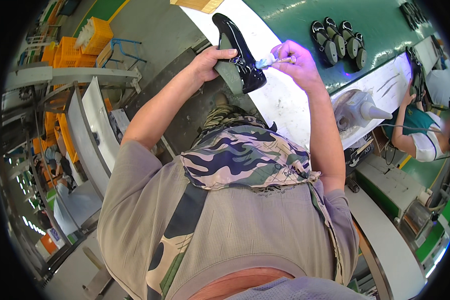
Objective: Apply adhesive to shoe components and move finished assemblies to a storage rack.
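Note:
A glossy black shoe (242, 47) with a grey sole is held up over the edge of the white worktop (285, 95), its sole turned toward the left. My left hand (210, 61) is closed around the sole side at its middle, with the thumb across it. In the fingers of my right hand (301, 64) is a small brush (268, 61) with a pale, bluish-white head. Its head is at the shoe's right side, apparently touching the black upper. The brush's exact contact point is too small to make out.
Several black shoes (330, 46) lie on the green surface (285, 20) beyond the worktop. A translucent plastic bottle with a cone nozzle (372, 111) lies to the right. Another person (420, 130) handles a dark shoe at far right. Yellow crates (96, 36) and a blue-framed stool (122, 50) stand left.

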`<state>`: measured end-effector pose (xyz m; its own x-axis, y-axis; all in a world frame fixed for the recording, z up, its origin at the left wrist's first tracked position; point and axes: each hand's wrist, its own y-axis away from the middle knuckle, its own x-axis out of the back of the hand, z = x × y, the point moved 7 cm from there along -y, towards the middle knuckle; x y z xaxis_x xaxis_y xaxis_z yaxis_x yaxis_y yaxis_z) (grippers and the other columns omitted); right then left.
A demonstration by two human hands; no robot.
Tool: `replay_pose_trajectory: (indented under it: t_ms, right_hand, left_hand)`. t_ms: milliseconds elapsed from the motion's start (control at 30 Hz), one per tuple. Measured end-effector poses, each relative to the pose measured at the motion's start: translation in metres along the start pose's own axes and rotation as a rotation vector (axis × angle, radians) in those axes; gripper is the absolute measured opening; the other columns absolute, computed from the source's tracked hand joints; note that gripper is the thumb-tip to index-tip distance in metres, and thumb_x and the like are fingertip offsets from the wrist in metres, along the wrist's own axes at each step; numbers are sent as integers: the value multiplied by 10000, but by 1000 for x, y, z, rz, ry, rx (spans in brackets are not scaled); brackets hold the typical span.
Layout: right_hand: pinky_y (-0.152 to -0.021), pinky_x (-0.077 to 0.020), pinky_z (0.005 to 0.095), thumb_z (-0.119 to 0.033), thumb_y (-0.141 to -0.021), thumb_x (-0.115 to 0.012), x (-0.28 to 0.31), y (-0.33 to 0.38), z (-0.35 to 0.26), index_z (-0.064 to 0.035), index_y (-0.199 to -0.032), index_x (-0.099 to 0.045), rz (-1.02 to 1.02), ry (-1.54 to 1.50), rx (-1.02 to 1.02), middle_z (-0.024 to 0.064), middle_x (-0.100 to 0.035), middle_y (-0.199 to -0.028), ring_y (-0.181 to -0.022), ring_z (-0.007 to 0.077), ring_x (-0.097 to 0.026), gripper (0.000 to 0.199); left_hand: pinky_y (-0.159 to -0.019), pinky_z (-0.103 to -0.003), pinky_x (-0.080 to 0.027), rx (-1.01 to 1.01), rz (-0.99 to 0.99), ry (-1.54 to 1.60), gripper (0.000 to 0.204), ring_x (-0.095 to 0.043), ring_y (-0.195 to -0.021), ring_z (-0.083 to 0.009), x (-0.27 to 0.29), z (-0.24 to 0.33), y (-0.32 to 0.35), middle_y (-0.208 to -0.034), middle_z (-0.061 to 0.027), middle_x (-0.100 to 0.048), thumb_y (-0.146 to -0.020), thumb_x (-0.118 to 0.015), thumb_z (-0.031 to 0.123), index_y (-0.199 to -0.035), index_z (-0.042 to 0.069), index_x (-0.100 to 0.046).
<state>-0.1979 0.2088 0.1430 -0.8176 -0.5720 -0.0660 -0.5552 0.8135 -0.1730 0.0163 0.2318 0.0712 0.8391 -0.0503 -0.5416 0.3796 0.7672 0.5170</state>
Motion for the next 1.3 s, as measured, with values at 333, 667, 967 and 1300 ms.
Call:
replay_pose_trajectory:
  t_ms: [333,667,967,1300]
  right_hand:
    - [-745,-489,280,31,-746,-737,-40,-15,39,-58,-806,-547,156,-234,-144,91,-605,-957,-868,147,-582,219]
    - [-615,-510,288,24,-781,-716,-158,-56,72,-33,-862,-567,197,-409,-387,54,-612,-758,-656,151,-596,179]
    - [-544,-486,280,24,-798,-687,-261,-63,112,-26,-866,-574,119,-352,-602,60,-599,-712,-552,141,-538,141]
    - [-589,-520,315,-53,-865,-665,-339,-89,130,-60,-967,-585,-9,-369,-690,71,-655,-840,-694,180,-619,130]
  left_hand:
    - [-1038,-473,-430,-234,-118,444,475,-600,-1105,-308,67,-7,49,-1206,-151,-626,-852,-694,211,-1248,-6,-544]
    - [-987,-437,-481,-476,-5,595,371,-641,-1032,-274,156,-16,126,-1109,-129,-669,-843,-706,157,-1159,1,-593]
    - [-877,-353,-506,-798,506,263,487,-625,-947,-201,217,-32,228,-1032,-73,-654,-679,-786,0,-1119,14,-576]
    - [-715,-385,-562,-610,1099,710,353,-665,-787,-220,392,-186,371,-904,-77,-667,-708,-818,151,-986,41,-630]
